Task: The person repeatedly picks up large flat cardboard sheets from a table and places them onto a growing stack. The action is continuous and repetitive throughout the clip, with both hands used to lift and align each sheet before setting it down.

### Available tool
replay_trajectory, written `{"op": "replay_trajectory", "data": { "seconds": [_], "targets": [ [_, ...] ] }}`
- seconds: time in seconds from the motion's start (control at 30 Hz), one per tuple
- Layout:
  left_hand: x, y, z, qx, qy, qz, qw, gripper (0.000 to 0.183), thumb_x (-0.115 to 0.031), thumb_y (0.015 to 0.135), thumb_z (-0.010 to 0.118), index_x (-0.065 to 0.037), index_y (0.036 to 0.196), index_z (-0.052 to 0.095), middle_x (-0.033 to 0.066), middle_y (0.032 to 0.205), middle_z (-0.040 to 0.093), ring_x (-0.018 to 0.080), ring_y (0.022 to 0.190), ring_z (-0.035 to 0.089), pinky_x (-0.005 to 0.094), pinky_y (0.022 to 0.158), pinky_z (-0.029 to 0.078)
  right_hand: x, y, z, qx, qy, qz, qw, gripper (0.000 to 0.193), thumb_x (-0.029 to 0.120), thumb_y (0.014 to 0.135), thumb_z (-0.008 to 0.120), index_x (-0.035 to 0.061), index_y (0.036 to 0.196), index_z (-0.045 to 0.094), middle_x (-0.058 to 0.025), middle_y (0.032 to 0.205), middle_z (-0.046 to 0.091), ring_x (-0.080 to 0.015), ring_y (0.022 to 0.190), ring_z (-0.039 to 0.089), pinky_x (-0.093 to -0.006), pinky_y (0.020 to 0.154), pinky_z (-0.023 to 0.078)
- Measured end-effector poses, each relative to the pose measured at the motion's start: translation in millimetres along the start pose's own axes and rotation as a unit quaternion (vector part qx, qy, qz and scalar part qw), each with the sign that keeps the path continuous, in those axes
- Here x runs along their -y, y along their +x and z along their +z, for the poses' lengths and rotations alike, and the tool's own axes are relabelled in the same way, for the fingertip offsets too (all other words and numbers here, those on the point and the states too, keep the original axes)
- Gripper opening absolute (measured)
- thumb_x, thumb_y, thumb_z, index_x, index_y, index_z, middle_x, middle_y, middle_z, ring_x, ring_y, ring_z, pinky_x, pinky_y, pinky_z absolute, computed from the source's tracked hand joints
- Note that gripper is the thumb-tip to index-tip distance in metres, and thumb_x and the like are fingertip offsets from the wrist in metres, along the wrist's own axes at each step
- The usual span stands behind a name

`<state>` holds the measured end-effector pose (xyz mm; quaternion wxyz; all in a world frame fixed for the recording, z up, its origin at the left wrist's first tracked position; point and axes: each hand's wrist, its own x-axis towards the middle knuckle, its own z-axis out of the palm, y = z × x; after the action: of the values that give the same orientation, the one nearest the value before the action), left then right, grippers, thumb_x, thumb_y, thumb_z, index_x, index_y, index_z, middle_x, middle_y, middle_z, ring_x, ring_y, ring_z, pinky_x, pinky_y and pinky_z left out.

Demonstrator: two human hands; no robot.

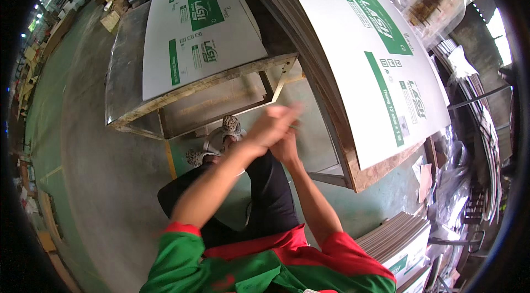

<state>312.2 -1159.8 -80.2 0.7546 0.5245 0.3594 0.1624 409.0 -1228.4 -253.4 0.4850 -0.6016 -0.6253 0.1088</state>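
My left hand (270,126) and my right hand (285,146) meet in front of me, over my lap. The left one crosses above the right and partly covers it. Both are smeared by motion, so I cannot make out the fingers or anything between them. Ahead and to the left, a flat white cardboard sheet (160,44) with green print lies on a low table (124,80). Nearest on my right, a thick stack of similar printed white cardboard sheets (345,80) rests on a wooden-edged stand (372,174).
A smaller stack of cardboard sheets (395,238) stands low at the right. Clear plastic wrap (452,155) and a metal rack (475,215) crowd the far right. My shoes (231,125) are near the table's legs. Green and grey floor (96,144) stretches to the left.
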Motion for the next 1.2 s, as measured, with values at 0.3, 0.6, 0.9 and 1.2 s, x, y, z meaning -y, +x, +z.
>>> {"op": "replay_trajectory", "data": {
  "seconds": [0.3,0.6,0.9,1.2],
  "targets": [
    [-15.0,15.0,162.1,-0.133,0.374,0.18,0.9,0.053,-0.043,0.09,0.068,0.004,0.067,0.068,0.0125,0.054,0.064,0.0243,0.047,0.065,0.034,0.048,0.055,92.5,-171.7,-230.2,-0.136,-0.157,0.327,0.922,0.015,0.005,0.097,0.056,-0.002,0.101,0.069,-0.008,0.081,0.07,-0.0125,0.076,0.067,-0.0274,0.069,0.053],
    [-61.8,-3.4,163.3,-0.063,0.145,0.192,0.969,0.041,-0.027,0.086,0.063,0.011,0.099,0.07,0.0212,0.087,0.07,0.0217,0.076,0.069,0.0367,0.056,0.056,11.7,-74.9,-447.0,-0.402,-0.218,0.224,0.861,0.042,0.029,0.103,0.046,-0.0029,0.125,0.063,-0.0175,0.108,0.07,-0.0252,0.091,0.068,-0.0306,0.084,0.055],
    [-163.6,-114.2,83.6,-0.025,-0.086,0.449,0.889,0.019,-0.014,0.085,0.063,0.004,0.08,0.063,0.0085,0.075,0.063,0.0125,0.07,0.06,0.0305,0.062,0.047,-8.4,1.4,-573.3,-0.284,-0.024,0.087,0.954,0.057,0.024,0.094,0.065,0.0002,0.141,0.042,-0.018,0.136,0.05,-0.0293,0.115,0.056,-0.0428,0.098,0.048],
    [65.5,-468.0,-89.0,-0.487,0.011,0.025,0.873,0.045,-0.022,0.095,0.067,0.003,0.131,0.057,0.0086,0.114,0.065,0.0136,0.101,0.061,0.0278,0.088,0.049,172.8,-90.9,-332.8,-0.238,0.218,0.211,0.923,0.042,0.002,0.089,0.063,-0.0034,0.13,0.06,-0.0049,0.089,0.067,-0.014,0.074,0.062,-0.0273,0.069,0.051]
  ]
}}
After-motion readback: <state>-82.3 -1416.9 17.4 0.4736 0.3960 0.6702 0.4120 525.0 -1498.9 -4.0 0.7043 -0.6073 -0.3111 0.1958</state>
